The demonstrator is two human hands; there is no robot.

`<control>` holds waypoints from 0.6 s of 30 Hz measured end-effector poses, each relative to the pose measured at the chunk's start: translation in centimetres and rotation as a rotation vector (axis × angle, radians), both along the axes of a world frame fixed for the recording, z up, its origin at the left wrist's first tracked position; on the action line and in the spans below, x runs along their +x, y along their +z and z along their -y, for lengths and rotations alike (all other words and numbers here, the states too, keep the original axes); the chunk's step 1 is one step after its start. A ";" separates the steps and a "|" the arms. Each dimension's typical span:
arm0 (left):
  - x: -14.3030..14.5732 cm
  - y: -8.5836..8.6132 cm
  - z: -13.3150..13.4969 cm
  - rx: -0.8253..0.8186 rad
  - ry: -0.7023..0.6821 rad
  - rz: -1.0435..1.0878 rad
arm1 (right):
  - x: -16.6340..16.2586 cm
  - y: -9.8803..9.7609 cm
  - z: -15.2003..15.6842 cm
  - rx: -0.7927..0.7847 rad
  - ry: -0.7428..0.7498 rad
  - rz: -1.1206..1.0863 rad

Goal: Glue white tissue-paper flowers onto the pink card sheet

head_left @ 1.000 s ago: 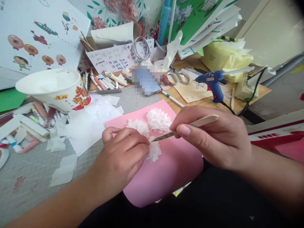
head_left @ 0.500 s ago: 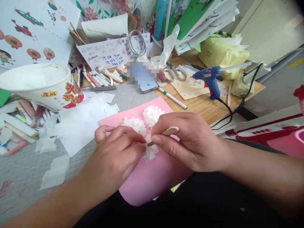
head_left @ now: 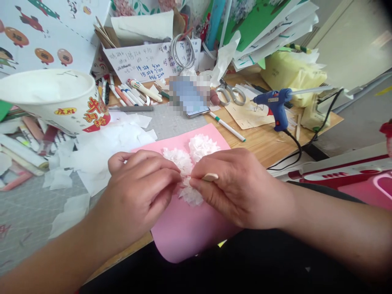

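Note:
A pink sheet of paper [head_left: 196,228] lies before me and hangs over the table's front edge. Three white tissue flowers sit on it: one [head_left: 204,145] at the back right, one [head_left: 178,158] at the back left, and a third [head_left: 191,195] nearest me. My left hand [head_left: 139,192] pinches the near flower with closed fingers. My right hand [head_left: 239,185] is closed round a wooden stick [head_left: 210,177], held almost end-on, its tip hidden at that same flower.
A big paper bowl [head_left: 52,100] stands at the left above loose white tissue scraps [head_left: 107,147]. Behind are pens [head_left: 128,96], a phone [head_left: 191,102], scissors [head_left: 230,93], a white marker [head_left: 228,127], a blue glue gun [head_left: 274,107] with its black cord, and stacked papers.
My right hand has swung the stick from lying sideways to pointing down into the near flower and has moved left, close to my left hand. The view shifted slightly.

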State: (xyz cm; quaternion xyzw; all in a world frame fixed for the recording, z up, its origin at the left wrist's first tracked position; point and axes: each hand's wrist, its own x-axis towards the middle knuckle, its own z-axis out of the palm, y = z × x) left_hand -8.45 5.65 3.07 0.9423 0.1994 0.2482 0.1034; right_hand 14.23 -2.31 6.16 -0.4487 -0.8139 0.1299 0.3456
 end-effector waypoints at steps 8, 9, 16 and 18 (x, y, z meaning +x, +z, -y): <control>-0.4 -0.9 -0.1 -0.064 0.031 -0.014 | 0.8 -0.8 -0.3 -0.045 -0.109 -0.452; -0.5 -1.0 -0.1 -0.065 0.034 -0.015 | 0.9 -0.7 -0.2 -0.047 -0.144 -0.506; -1.8 -0.1 -1.8 0.063 0.124 -0.006 | 2.6 0.3 0.5 0.051 -0.225 -0.695; -2.4 0.4 -2.1 0.103 0.219 0.004 | 3.7 0.4 0.4 0.097 -0.271 -0.788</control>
